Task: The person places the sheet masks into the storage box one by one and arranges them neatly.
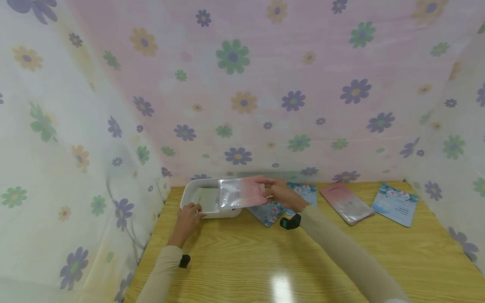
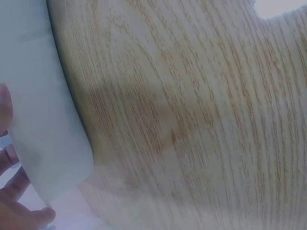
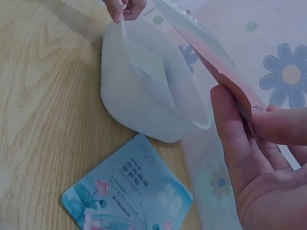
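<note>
My right hand pinches one end of a pink and silver sachet, which looks like a face mask packet. The packet hangs over the right part of a white plastic basket. In the right wrist view the thumb lies on one face of the packet and the fingers behind it. My left hand grips the basket's near left rim, fingers over the edge and thumb outside. Inside the basket lies a pale flat packet, partly hidden by the held one.
Blue floral packets lie just right of the basket, partly under the right hand. Farther right are another pink and silver packet and a blue floral packet. Flowered cloth hangs behind and beside the wooden table.
</note>
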A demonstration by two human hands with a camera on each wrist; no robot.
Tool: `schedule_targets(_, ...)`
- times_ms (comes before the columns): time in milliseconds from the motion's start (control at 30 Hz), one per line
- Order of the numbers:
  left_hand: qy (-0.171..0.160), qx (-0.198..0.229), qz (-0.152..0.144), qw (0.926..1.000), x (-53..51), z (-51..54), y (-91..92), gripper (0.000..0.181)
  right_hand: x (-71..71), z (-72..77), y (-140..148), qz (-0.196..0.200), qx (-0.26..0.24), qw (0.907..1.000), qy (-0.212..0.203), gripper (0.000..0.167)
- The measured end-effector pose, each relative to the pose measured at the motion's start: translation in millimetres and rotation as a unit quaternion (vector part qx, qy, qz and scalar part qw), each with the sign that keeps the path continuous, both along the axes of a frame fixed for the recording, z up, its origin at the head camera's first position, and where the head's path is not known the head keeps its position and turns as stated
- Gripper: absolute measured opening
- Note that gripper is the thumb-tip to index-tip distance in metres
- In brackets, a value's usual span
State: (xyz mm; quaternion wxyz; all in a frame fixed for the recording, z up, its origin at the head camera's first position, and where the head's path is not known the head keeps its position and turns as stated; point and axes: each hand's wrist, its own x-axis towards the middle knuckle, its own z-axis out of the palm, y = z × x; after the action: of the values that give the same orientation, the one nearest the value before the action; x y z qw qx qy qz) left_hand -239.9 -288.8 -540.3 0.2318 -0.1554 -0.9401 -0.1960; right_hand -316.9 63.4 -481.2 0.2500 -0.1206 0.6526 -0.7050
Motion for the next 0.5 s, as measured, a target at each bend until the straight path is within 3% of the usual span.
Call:
schedule_targets(267, -0.003, -0.007, 0.003, 1.0, -1.0, -1.8, -1.8, 0.022, -4.2, -2.9, -27, 0.025, 0.002, 0.9994, 0.025, 0.054)
schedule_targets(500, 0.007, 0.004, -0.001, 1.0, -0.7, -0.8, -0.4, 0.023, -12.7, -13.1, -50, -0.003, 0.017, 0.9997, 0.016, 0.051)
